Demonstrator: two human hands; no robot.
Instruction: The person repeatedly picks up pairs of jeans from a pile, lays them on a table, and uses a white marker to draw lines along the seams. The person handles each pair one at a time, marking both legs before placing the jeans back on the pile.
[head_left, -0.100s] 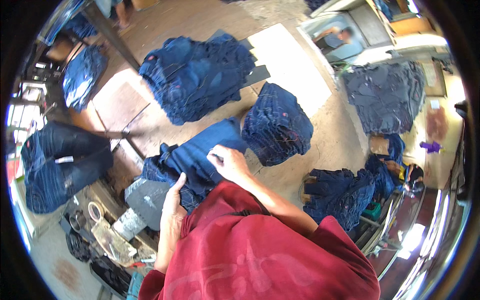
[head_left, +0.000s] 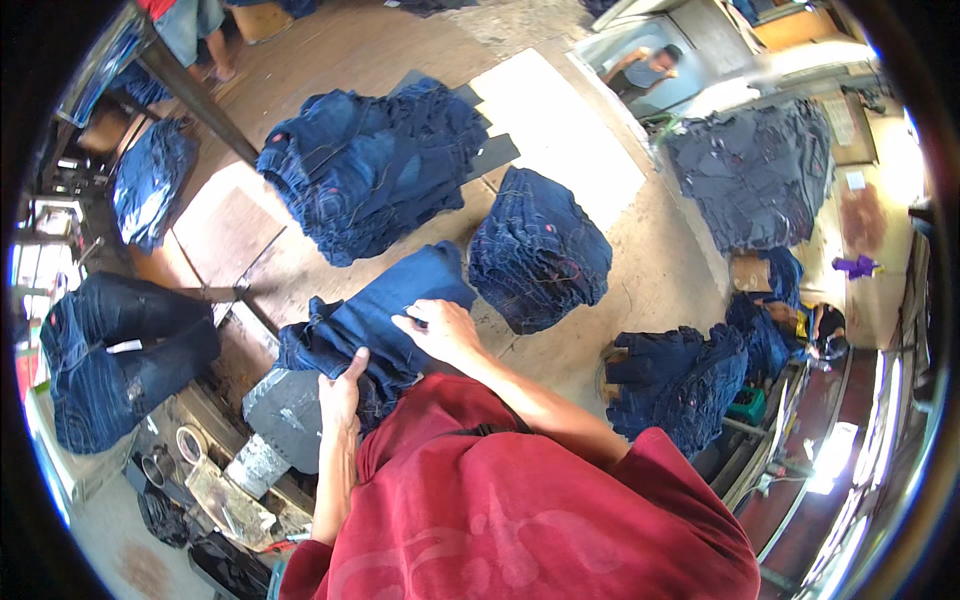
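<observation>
A pair of dark blue jeans (head_left: 405, 290) lies folded across the front of me, with a bunched end at the left. My left hand (head_left: 341, 392) grips its near left edge, thumb on top and fingers mostly hidden by the cloth. Above the middle of the denim is my right hand (head_left: 443, 330), its fingers curled together. Something small and dark shows between those fingers, too small to name. Just beyond the right hand stands a stack of jeans (head_left: 540, 250) with loose threads along its edges.
A larger jeans pile (head_left: 375, 165) lies farther off, and grey garments (head_left: 755, 170) are heaped at the right. More denim (head_left: 670, 385) sits at near right. Beside my left hand are a dark machine plate (head_left: 295, 415) and a tape roll (head_left: 191, 443). A person (head_left: 645, 72) is at far right.
The whole view has shifted slightly. My right hand has moved a little left over the denim, fingers still curled. My left hand keeps its hold. At far left, more of another person shows.
</observation>
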